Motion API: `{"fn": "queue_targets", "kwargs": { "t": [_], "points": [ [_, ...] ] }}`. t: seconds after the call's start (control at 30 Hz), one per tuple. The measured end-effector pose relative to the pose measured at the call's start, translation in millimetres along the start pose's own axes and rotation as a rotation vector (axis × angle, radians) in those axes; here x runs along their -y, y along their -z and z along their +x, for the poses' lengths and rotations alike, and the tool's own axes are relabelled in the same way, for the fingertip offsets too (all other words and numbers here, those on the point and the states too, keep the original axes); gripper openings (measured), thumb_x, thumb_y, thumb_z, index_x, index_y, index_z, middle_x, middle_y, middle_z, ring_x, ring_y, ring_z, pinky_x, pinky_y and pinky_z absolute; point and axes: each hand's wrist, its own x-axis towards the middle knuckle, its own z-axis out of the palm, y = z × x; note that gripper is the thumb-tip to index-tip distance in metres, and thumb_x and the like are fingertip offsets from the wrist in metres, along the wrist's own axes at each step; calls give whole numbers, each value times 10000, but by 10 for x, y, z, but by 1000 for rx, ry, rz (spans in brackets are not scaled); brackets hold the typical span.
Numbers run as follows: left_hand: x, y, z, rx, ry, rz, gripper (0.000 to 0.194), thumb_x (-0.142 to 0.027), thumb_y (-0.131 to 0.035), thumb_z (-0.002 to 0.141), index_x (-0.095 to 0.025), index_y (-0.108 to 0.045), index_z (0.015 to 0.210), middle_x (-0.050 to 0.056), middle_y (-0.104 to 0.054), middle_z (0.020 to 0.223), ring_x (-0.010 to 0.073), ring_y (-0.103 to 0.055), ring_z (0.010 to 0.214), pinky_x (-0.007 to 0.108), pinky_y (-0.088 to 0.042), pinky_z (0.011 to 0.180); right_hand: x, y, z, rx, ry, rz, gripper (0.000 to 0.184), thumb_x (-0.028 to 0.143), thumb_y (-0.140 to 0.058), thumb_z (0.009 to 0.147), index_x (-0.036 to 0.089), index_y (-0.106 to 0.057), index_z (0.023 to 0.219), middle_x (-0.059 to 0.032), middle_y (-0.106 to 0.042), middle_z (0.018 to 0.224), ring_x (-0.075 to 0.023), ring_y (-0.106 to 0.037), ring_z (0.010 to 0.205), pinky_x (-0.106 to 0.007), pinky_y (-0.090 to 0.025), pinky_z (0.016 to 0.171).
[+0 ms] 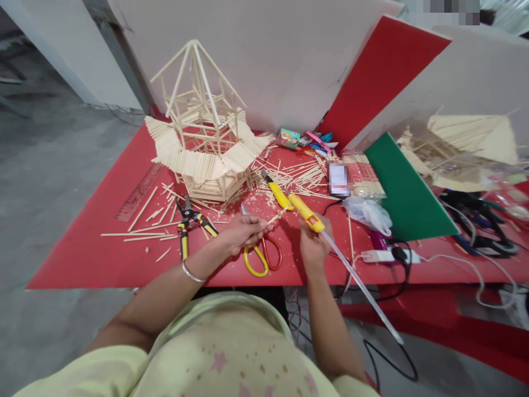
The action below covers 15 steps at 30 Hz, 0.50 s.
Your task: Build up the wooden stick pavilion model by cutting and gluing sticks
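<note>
- Ruler (138, 194), transparent, 9 to 10 o'clock from your hands, flat on the red tabletop (78, 251); markings too small to read.
- Loose sticks (142, 235), pale wood, 9 o'clock.
- Hand pruners (189, 221), black and yellow, 9 o'clock.
- Model (202, 171), pale sticks, 10 to 11 o'clock: many-sided base, slatted flaring skirt, open peaked frame.
- Your left hand (247, 230), fingers pinched on a thin wooden stick (275, 217), which points to 2 o'clock towards the glue gun; contact cannot be told.
- Scissors (247, 259), one yellow loop, one red, 7 o'clock, partly under your left hand.
- Utility knife (278, 192), yellow, 12 o'clock.
- Green packet (289, 138), 12 o'clock; print illegible.
- Yellow glue gun (306, 213), translucent glue rod (363, 286) trailing to 5 o'clock.
- Your right hand (314, 247), fingers wrapped around that gun.
- Phone (339, 180), 2 o'clock; lit screen obscured.
- Clear packs (364, 175), sticks inside, 2 o'clock.
- Plastic bag (368, 215), crumpled, 3 o'clock; contents unclear.
- Power strip (386, 256), white, black plug inserted, 4 o'clock.
- Green board (409, 193), smooth, 3 o'clock.
</note>
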Motion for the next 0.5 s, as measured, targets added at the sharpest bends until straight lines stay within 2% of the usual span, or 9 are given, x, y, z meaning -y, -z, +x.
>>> {"fn": "queue_targets", "kwargs": {
  "t": [0.1,0.23,0.37,0.5],
  "points": [
    [-4,43,11,23,-6,-24,322,-374,-817,716,-88,-697,800,-24,-555,555,-13,-268,315,149,-126,326,-17,48,20,21,41,-75,266,412,-584,931,194,-681,1050,-91,-694,1018,-231,-643,964,-421,-516,924],
    [25,87,32,43,-6,-58,300,-359,-797,746,-87,-692,817,-21,-552,577,-9,-280,315,146,-138,320,-21,127,19,-29,49,-95,269,413,-613,922,194,-683,1062,-86,-692,1015,-228,-641,946,-406,-520,893],
    [36,41,14,56,45,-30,290,-344,-781,760,-80,-697,845,-25,-534,553,-9,-268,308,144,-128,322,34,110,80,-14,120,-105,276,429,-596,931,200,-696,1048,-94,-707,1008,-227,-643,945,-402,-525,886],
    [-15,27,-5,71,63,-52,286,-347,-776,763,-92,-684,853,-35,-529,571,-11,-269,318,139,-125,321,-28,93,91,14,141,-124,276,419,-566,940,195,-696,1035,-88,-717,999,-227,-645,970,-411,-519,912]
  ]
}}
